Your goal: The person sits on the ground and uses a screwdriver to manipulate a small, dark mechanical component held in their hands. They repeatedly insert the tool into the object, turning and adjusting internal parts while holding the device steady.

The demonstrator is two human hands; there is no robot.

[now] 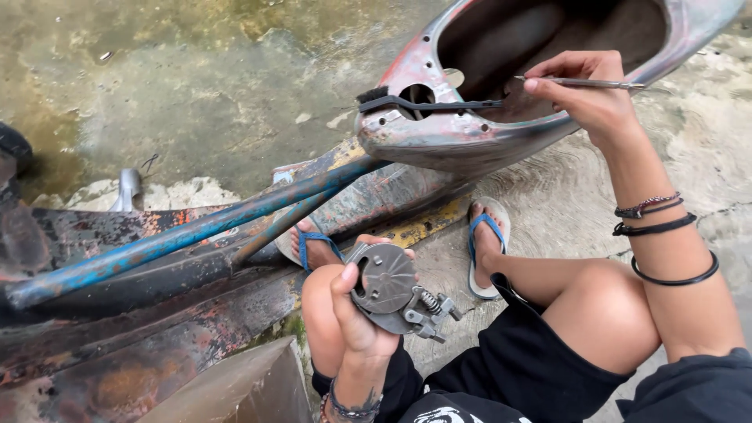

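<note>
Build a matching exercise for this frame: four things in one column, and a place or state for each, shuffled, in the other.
Things:
1. round metal mechanism with spring
2. thin metal rod
3. black brush
4. blue pipe

Places or states:
A. lying on the rim of the worn painted metal shell
B. held in the left hand above the knee
C. slanting across rusty metal plates
D. pinched in the right hand

Pairs: 1-B, 2-D, 3-A, 4-C

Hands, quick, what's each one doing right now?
Left hand: closed around a round metal lock part with a spring.
Right hand: fingers pinching a thin metal rod over the rusty scooter shell.
</note>
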